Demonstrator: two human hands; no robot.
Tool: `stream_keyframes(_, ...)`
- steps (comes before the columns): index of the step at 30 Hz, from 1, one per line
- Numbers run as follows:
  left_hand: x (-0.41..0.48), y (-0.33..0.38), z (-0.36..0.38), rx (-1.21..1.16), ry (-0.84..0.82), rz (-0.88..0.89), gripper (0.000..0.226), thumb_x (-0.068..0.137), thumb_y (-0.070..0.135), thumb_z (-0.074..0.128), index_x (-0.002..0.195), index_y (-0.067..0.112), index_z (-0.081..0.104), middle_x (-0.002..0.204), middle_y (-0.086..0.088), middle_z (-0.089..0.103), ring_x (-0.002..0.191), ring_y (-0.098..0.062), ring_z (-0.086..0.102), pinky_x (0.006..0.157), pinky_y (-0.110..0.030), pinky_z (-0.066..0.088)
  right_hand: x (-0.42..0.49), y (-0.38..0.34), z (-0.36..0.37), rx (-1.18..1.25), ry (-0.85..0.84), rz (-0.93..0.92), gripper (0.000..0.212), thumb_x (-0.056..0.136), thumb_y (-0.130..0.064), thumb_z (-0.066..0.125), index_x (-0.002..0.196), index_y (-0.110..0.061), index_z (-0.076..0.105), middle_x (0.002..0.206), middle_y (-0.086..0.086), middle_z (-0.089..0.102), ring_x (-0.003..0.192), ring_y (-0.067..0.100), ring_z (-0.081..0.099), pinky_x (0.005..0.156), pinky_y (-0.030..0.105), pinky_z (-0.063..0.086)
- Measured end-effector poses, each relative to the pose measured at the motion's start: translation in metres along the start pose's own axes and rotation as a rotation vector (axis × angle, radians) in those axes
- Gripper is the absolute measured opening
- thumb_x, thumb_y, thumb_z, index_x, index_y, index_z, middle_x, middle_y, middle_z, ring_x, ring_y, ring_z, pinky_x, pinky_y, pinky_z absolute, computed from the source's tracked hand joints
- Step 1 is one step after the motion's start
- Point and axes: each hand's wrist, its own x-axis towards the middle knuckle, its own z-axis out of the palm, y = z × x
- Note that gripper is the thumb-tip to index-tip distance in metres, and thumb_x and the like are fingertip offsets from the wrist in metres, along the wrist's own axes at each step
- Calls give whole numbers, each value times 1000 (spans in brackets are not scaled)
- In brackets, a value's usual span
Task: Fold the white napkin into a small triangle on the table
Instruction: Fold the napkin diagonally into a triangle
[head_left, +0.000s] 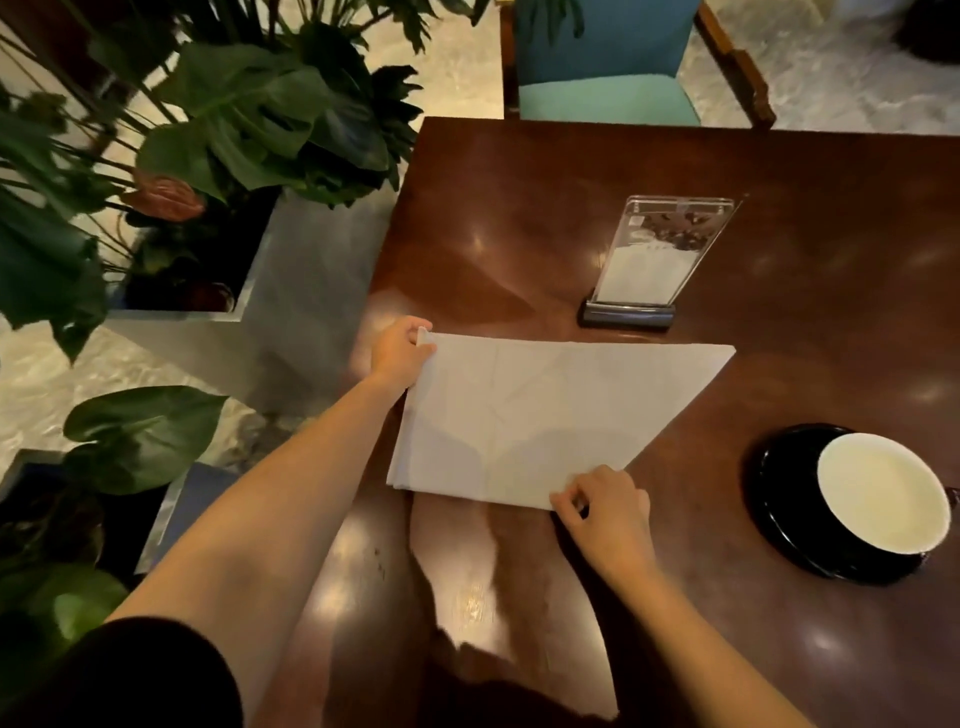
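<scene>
The white napkin (524, 415) lies flat on the dark wooden table (779, 218), folded into a slanted four-sided shape with a pointed corner at the far right. My left hand (402, 353) pinches its far left corner at the table's left edge. My right hand (605, 506) pinches the near right corner, where the slanted edge meets the near edge. The napkin's near left corner rests untouched on the table.
A clear acrylic sign holder (652, 265) on a dark base stands just beyond the napkin. A black saucer (779, 519) with a white-lined cup (883, 491) sits to the right. Potted plants (218, 119) crowd the left; a teal chair (608, 62) faces the far edge.
</scene>
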Motion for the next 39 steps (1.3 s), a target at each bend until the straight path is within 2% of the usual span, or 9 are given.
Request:
stream_keyframes(7,0,-7,9,174,64,126,33,87,10,59,119,12,55,119,-12,52,99,-26,55,84,-27,42,-9,-9,6,-33,27,91,13,86,-24,50,73,-24,50,81,-9,49,81,15,44,73,29,26)
stream_keyframes(10,-18,-8,10,138,225,146,33,90,6,50,123,11,50,128,-13,44,109,-25,46,95,-34,42,2,-23,6,-80,134,80,10,84,-12,51,90,-14,59,90,2,55,84,23,49,72,32,30)
stream_keyframes(12,-40,-12,20,87,301,329,31,89,0,43,118,5,54,124,-16,51,112,-24,44,97,-43,41,21,-38,11,-29,203,-16,21,83,-6,51,101,-5,62,98,12,61,88,32,56,74,37,41)
stream_keyframes(14,-63,-17,36,135,210,489,37,91,7,35,121,6,55,129,-15,55,122,-24,45,105,-46,34,44,-57,23,27,145,-174,33,88,-12,44,116,0,58,114,20,62,103,38,58,91,43,45)
stream_keyframes(17,-76,-34,49,543,7,456,48,96,23,24,144,17,28,153,-4,25,143,-22,14,115,-45,6,65,-76,43,-134,-59,-433,50,94,-26,28,137,-5,41,143,14,45,133,29,41,113,42,21)
stream_keyframes(19,-72,-51,48,728,20,400,50,99,29,17,147,22,9,157,1,6,144,-19,-2,115,-48,-1,68,-73,52,-281,-93,-509,53,94,-31,25,140,-7,38,147,10,40,137,25,35,113,44,17)
stream_keyframes(21,-70,-58,46,773,36,373,53,96,37,6,147,23,2,157,1,1,144,-17,-5,116,-49,-1,67,-63,55,-350,-107,-524,55,95,-37,24,141,-8,36,148,9,38,139,22,32,117,42,16)
stream_keyframes(26,-70,-55,48,750,38,353,58,95,44,8,148,22,3,157,3,3,144,-14,-2,116,-49,2,49,-36,44,-405,-179,-574,62,99,-45,5,144,-10,28,151,7,30,141,23,25,112,43,13)
stream_keyframes(39,-58,-55,36,835,-27,395,62,95,52,8,148,22,-1,158,3,-4,143,-13,-11,116,-47,-5,-11,34,10,-537,-211,-655,60,98,-47,20,147,-12,23,155,5,20,143,22,17,111,42,14)
